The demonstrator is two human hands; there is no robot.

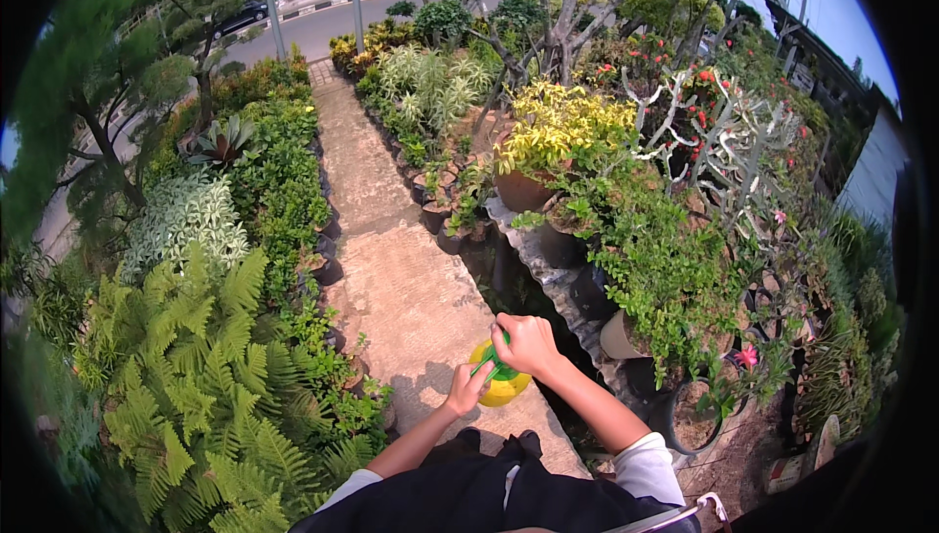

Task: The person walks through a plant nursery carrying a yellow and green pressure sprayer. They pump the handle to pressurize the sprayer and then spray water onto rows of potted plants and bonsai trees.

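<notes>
A round yellow bottle with a green top, which looks like a pump spray bottle [505, 394], is held in front of my body above the path. My left hand [466, 388] closes on the green part at its left side. On top, my right hand [527, 344] is wrapped round the upper green part, hiding much of it. Both forearms reach in from the lower edge, and my shoes show just below the bottle.
A concrete path [377, 274] runs ahead toward a road [313, 34]. Ferns [201, 377] and potted shrubs crowd its left side. To the right, a dark gap lies beside a corrugated ledge [558, 284] bearing potted plants, among them a yellow-leaved shrub [562, 127].
</notes>
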